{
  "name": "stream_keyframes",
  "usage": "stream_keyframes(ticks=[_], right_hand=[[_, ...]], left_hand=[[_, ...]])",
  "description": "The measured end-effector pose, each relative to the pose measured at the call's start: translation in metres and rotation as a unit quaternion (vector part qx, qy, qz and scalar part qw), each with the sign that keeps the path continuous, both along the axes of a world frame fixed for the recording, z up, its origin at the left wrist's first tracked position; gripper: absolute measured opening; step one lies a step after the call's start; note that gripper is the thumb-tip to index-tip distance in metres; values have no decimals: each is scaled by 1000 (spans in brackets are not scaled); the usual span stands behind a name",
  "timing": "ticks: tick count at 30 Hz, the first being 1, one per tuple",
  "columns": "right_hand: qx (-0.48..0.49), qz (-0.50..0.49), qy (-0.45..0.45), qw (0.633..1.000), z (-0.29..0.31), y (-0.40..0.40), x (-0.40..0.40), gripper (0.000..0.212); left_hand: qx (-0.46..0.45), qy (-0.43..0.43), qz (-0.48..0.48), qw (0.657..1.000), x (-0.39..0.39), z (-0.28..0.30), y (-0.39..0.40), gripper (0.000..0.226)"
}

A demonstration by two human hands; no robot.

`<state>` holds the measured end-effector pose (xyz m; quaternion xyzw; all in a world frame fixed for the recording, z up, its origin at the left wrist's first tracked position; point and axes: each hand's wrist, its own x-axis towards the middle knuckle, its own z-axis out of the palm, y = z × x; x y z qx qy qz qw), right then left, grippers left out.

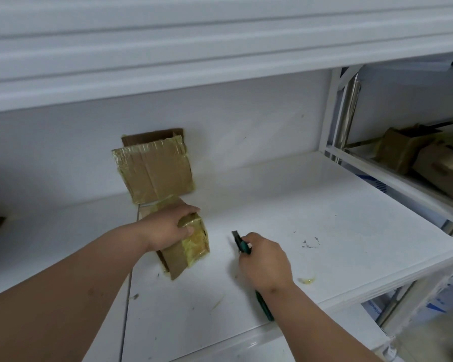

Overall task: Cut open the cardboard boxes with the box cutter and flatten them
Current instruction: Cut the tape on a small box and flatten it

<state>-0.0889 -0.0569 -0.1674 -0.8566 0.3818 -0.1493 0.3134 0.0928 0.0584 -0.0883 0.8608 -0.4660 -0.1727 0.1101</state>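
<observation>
Both hands work over a white shelf [324, 205] seen from the head camera. Left hand [168, 227] grips a small taped box [191, 246], fingers curled over its top edge and thumb against the near side; the box stands on the shelf, tilted, with yellowish tape wrapped round its end. Right hand [264, 262] is closed round a green cutter [242, 245], whose dark blade end pokes out past the thumb toward the box, not touching it; the handle's tail shows below the wrist. Just behind the held box, a flattened box [152, 173] leans upright against the white back wall [259, 126], its edges covered in the same tape, a plain brown flap showing above it. Scraps of tape [307, 280] lie on the shelf to the right of the cutter hand. Farther right, past a white upright [330, 113], more boxes [429, 158] sit on a neighbouring shelf, blurred.
</observation>
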Motion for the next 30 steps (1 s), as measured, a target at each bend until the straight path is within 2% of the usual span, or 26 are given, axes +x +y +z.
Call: stream_keyframes(ticks=[2, 5, 8, 11, 13, 16, 17, 19, 21, 23, 26, 29, 30], right_hand=[[-9, -9, 19, 1000, 1, -8, 0, 11], [-24, 13, 76, 997, 1, -12, 3, 11], [-45, 32, 122, 991, 0, -6, 3, 34], [-151, 30, 173, 973, -2, -1, 2, 43], [-184, 32, 165, 968, -2, 2, 4, 50], [-178, 50, 143, 972, -2, 9, 12, 53], [-171, 65, 138, 973, -1, 15, 18, 52], [-150, 87, 123, 977, -3, 23, 24, 50], [-138, 112, 108, 978, -5, 32, 32, 48], [-118, 124, 81, 982, -5, 36, 36, 47], [-80, 119, 11, 990, -3, 37, 40, 47], [18, 112, -81, 990, 0, 40, 51, 55], [49, 122, -105, 986, 1, 41, 55, 50]], left_hand=[[5, 5, -3, 1000, -4, -1, 5, 49], [16, 8, 4, 1000, -7, -1, 15, 43], [37, -54, 17, 998, -7, 2, 28, 32], [48, -114, 23, 992, -2, 2, 44, 38], [50, -95, 42, 993, 3, 2, 55, 42], [-5, -69, 92, 993, 6, 1, 59, 28], [-13, -80, 103, 991, 7, -1, 63, 30], [-2, -129, 105, 986, 12, -10, 64, 50], [4, -141, 113, 984, 15, -15, 69, 50], [3, -103, 93, 990, 16, -14, 70, 40], [-32, -40, 72, 996, 14, -6, 73, 38], [-112, 106, 128, 980, 17, 2, 80, 30], [-129, 146, 140, 971, 17, 3, 82, 29]])
